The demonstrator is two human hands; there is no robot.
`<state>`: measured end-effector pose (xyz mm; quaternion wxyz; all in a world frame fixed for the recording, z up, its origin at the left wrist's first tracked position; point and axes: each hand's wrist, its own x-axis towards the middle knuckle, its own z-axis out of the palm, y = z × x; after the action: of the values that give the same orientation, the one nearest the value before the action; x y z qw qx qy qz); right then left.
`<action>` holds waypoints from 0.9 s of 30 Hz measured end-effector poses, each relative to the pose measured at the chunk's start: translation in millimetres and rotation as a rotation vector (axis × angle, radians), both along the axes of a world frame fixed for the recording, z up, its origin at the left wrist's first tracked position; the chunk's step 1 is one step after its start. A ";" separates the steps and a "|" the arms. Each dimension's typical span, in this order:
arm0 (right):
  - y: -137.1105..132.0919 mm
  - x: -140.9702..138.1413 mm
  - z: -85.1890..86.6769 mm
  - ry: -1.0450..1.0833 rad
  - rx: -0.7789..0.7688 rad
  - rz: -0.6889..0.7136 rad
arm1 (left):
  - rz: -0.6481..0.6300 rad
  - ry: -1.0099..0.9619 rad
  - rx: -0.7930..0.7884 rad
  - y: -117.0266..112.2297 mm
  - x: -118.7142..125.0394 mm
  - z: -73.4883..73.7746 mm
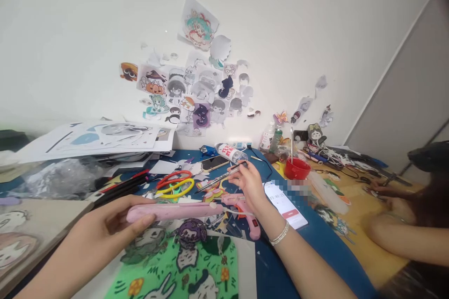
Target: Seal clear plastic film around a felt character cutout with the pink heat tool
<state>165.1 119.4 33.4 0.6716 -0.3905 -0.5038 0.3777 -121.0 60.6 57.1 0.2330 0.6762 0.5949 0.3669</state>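
Note:
My left hand (115,224) is closed round the left end of a long, rounded pink thing (182,210) with a slit along its top and a pale knob near the right end. Its exact kind is unclear. My right hand (247,182) pinches a slim dark-tipped pen (219,180), its point aimed down and left. A pink glue gun (252,226) lies below that hand, partly behind my wrist. Under the pink thing, a green sheet with drawn cartoon figures (210,266) rests on a pale board. Yellow- and red-handled scissors (182,189) lie beyond.
A phone showing a timer (286,203) lies right of my wrist. Farther back are a dark phone (214,163), a lying bottle (231,153) and a red bowl (297,168). Paper sheets (105,138) are stacked left. A co-worker's arm (396,233) rests at the right.

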 end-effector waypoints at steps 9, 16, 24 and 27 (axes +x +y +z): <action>-2.7 -0.2 -0.8 0.318 -0.097 0.081 | -0.115 -0.051 -0.110 -0.6 -3.3 4.1; 2.3 3.0 -3.2 0.436 -0.131 0.047 | -0.123 -0.045 -0.113 -3.2 -2.4 7.6; 4.1 3.9 -4.2 0.468 -0.165 0.006 | -0.096 -0.103 -0.041 -8.0 5.0 8.7; 3.5 4.5 -4.1 0.463 -0.169 -0.011 | -0.091 -0.125 -0.029 -8.0 5.2 7.2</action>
<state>169.6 122.9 29.3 0.7361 -0.3513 -0.3009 0.4942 -115.7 52.6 64.3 0.2959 0.6747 0.5533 0.3887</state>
